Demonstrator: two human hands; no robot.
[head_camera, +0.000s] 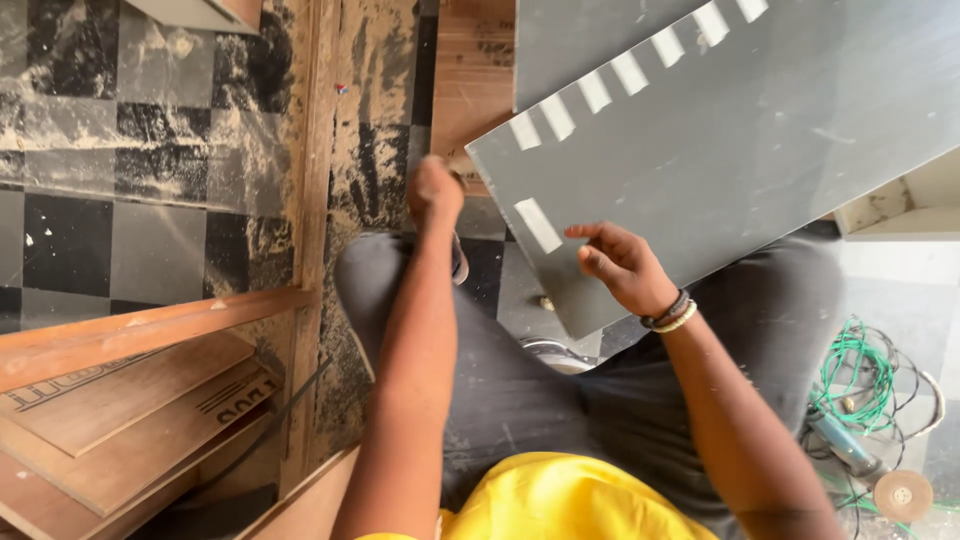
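Head view: two hands, left hand and right hand, one grey panel.

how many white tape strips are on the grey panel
8 show. Seven run in a row along the panel's upper edge, from near the left hand up to the frame's top. One sits apart lower down, beside the right hand. More may lie beyond the frame.

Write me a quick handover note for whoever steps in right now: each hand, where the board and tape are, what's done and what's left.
Left hand: fist closed at the grey board's lower-left corner; whether it holds anything is unclear.
Right hand: open, fingers on the board face, next to a lone tape strip.
Board: tilted across the knees.
Done: a row of white tape strips along the upper edge.
Left: the lower edge is mostly bare.
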